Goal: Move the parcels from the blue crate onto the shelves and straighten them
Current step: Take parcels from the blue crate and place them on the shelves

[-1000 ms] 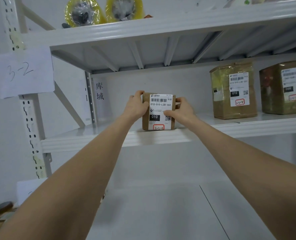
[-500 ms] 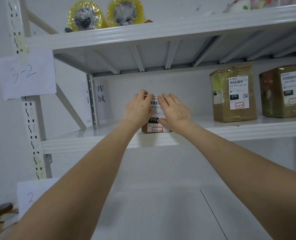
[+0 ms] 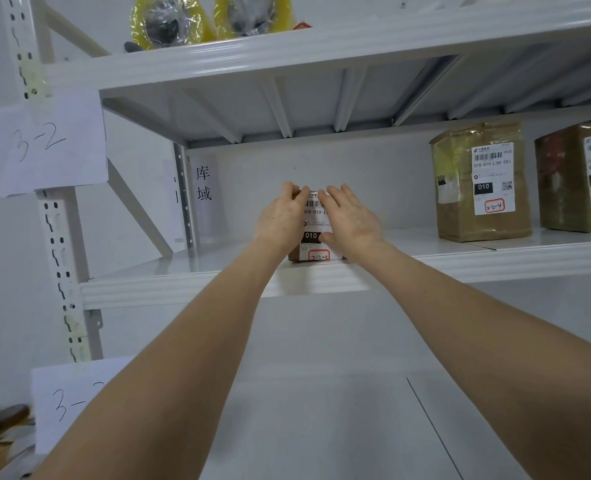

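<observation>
A small brown parcel (image 3: pixel 316 221) with a white shipping label marked 010 and a red-boxed handwritten code stands upright on the middle shelf (image 3: pixel 495 263), near its front edge. My left hand (image 3: pixel 282 220) lies flat against the parcel's left front, fingertips at its top corner. My right hand (image 3: pixel 351 221) presses flat on the right front with its fingers spread. Both hands cover most of the parcel and grip nothing. The blue crate is out of view.
Two larger brown parcels (image 3: pixel 481 181) (image 3: pixel 578 174) stand upright further right on the same shelf. Yellow-wrapped items (image 3: pixel 169 22) sit on the top shelf. Paper tags reading 3-2 (image 3: pixel 45 143) and 3- (image 3: pixel 69 403) hang on the left upright (image 3: pixel 58 254). A lower shelf (image 3: pixel 321 427) lies below.
My hands let go of the parcel's sides and moved onto its front face, palms flat. The parcel now sits slightly further back on the shelf.
</observation>
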